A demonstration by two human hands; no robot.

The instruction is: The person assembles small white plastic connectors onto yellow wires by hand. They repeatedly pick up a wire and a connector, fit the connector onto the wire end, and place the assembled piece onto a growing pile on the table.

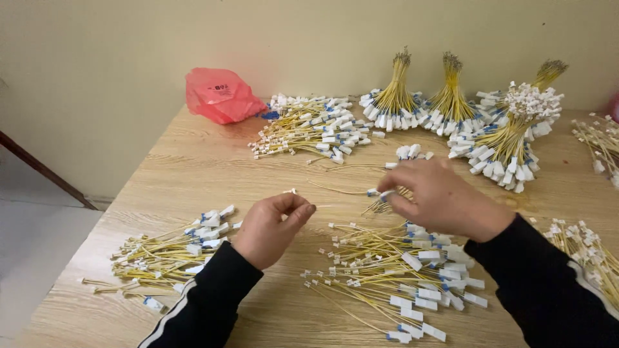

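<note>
My left hand (271, 227) pinches one end of a thin yellow wire (335, 189) with a small white connector near my fingertips. My right hand (438, 198) grips a small bunch of the same yellow wires (382, 205) with white tags and blue bands, above a loose pile of wires (400, 270) in front of me. Both hands hover over the wooden table (193, 167). Black sleeves with a white stripe cover my forearms.
Another wire pile (169, 250) lies at the left, and one more wire pile (313, 127) sits further back. Tied upright bundles (451, 103) stand at the far right by the wall. A red plastic bag (220, 95) rests at the back left. More wires (590, 254) lie at the right edge.
</note>
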